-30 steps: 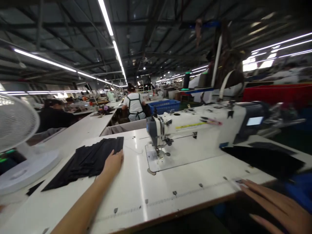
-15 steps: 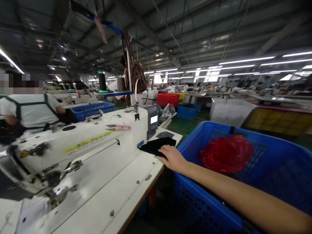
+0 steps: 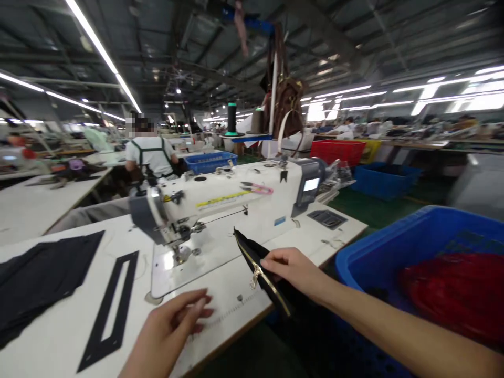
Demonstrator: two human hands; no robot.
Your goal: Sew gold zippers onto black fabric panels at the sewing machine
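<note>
My right hand pinches a black fabric piece with a gold zipper along its edge; a metal zipper pull hangs near the fingertips. The piece is raised at the table's front edge, before the white sewing machine. Lower left, my left hand hovers over the front of the table with its fingers curled and apart, holding nothing. Left of that hand lie a black rectangular frame with a long slot and a stack of black fabric.
On my right stands a blue basket holding a red plastic bag. Pink-handled snips rest on the machine. Thread cones and a brown bag are behind it. A person sits farther back.
My right hand has brought the black zippered piece from beside the machine's right end toward the table's front edge. My left hand has come into view, and the view has turned left.
</note>
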